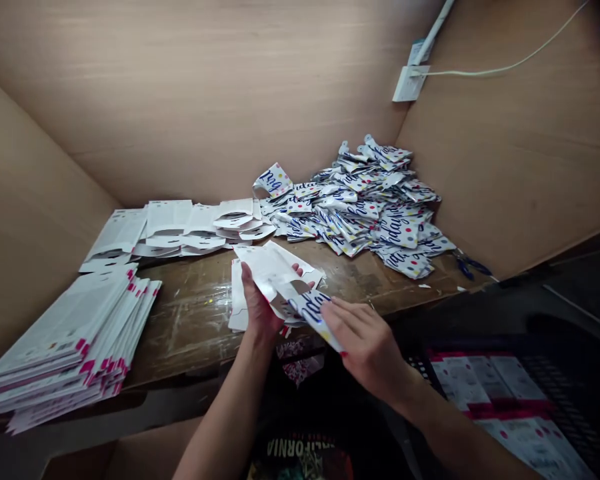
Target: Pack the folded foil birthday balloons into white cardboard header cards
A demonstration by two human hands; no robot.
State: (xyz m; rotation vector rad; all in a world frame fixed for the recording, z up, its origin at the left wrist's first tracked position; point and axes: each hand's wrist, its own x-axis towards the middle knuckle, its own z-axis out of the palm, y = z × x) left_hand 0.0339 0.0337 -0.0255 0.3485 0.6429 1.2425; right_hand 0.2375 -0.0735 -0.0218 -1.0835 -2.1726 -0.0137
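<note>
My left hand [263, 303] is wrapped round a white paper envelope [265, 267], its open end facing right. My right hand [363, 337] grips a folded foil packet [313, 310] printed with blue lettering and dots. The packet's far end is at the envelope's mouth, partly inside it. Beneath my left hand, more white envelopes [237, 310] lie on the wooden table [180, 327]. A large heap of similar printed foil packets [360, 207] rests at the back right.
White envelopes [170, 220] lie in a row along the back left. Stacked envelopes with pink edges [75, 333] stand at the left. Blue-handled pliers [467, 265] lie near the right edge. A dark crate [545, 367] holds packages at the lower right. Cardboard walls [205, 87] surround the table.
</note>
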